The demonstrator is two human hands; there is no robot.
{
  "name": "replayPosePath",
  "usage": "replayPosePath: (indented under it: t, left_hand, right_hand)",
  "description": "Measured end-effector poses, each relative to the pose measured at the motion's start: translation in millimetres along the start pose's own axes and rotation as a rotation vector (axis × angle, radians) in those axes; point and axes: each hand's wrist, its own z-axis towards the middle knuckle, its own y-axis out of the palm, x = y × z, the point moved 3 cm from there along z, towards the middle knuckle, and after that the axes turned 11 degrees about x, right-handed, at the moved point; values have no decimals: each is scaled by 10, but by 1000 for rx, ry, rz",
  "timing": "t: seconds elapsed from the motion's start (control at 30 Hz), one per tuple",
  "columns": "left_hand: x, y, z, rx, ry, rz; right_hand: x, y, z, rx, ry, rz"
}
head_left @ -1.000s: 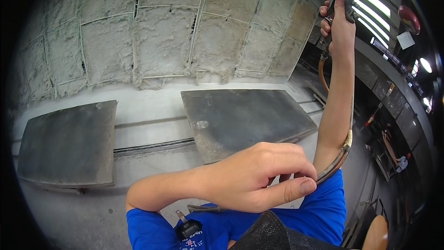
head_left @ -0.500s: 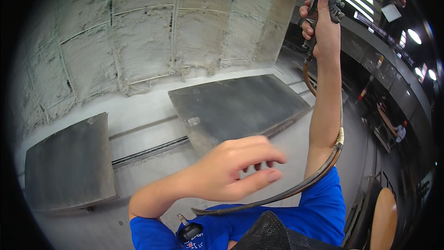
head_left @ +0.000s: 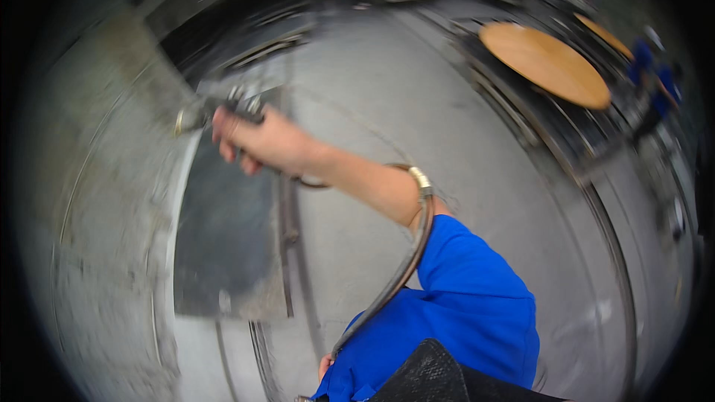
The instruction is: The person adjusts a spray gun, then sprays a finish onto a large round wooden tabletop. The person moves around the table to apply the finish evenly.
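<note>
My right hand [head_left: 268, 140] reaches out to the left, its fingers wrapped round a spray gun [head_left: 195, 117] with a brass-coloured tip pointing left. A dark hose [head_left: 395, 283] runs from the gun's grip, loops over my forearm and goes down along my blue sleeve. Below and beyond the gun lies a dark flat panel [head_left: 231, 231], partly covered by my hand. Of my left hand [head_left: 325, 367] only a small bit of skin shows at the lower edge, beside my shirt; its fingers are hidden.
A rough grey wall [head_left: 104, 201] stands at the left. To the right, an orange oval board [head_left: 547, 63] rests on a long dark rack [head_left: 514, 97]. Two people in blue [head_left: 659, 93] are at the far right. A rail [head_left: 614, 253] crosses the floor.
My view has swung to the right, bringing the oval board and people into view. The right hand with the spray gun now appears at the left; my left hand has dropped nearly out of sight.
</note>
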Motion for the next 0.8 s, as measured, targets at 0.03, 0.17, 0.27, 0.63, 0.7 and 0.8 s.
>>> replayPosePath:
  t: [0.03, 0.17, 0.27, 0.63, 0.7, 0.8]
  left_hand:
    - [-17, -118, 218, 9, 38, 77]
    - [738, -591, 956, 198, 248, 266]
    - [1923, -193, 1435, 337, 520, 233]
    - [3935, 3266, 2757, -470, 823, 304]
    - [3940, 3811, 2969, -525, 818, 293]
    - [4065, 4550, 3401, -552, 797, 285]
  right_hand:
    - [213, -267, -37, 43, 125, -12]
    - [888, -1323, -519, 232, 190, -90]
    - [1184, -2032, -1262, 589, 384, 46]
    - [785, -3842, -2999, 1439, 289, -69]
    - [751, -4184, -3067, 1527, 251, -122]
    - [778, -4816, -2933, 1588, 245, -136]
